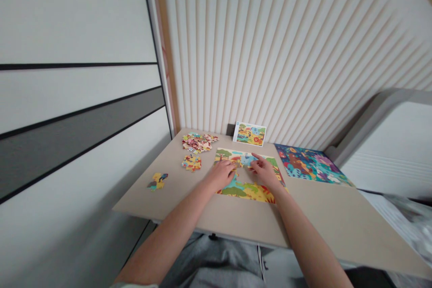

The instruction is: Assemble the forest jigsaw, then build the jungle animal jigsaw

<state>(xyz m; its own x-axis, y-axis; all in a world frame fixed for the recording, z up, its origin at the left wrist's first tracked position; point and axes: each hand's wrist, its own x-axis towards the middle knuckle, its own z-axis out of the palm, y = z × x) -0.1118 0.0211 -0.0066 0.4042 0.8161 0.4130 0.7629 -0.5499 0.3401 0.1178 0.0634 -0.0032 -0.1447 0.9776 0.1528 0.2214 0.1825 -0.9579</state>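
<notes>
A partly assembled jigsaw puzzle point(236, 192) lies on the table, with a bare gap around its middle. My left hand point(221, 174) rests over its left half, fingers bent and closed at a small yellow-orange puzzle piece point(238, 162) near the upper middle. Over the right half is my right hand point(265, 172), its index finger stretched out and apart from the thumb, beside a blue section with an elephant. I see nothing clearly gripped in it. Both palms hide parts of the picture below them.
Loose pieces form a pile point(197, 143) at the back left, with a small joined cluster point(191, 163) and a few pieces point(158, 181) nearer. A picture card point(249, 134) leans upright behind. A dark blue puzzle point(308, 164) lies right, beside a grey-white panel point(388, 144).
</notes>
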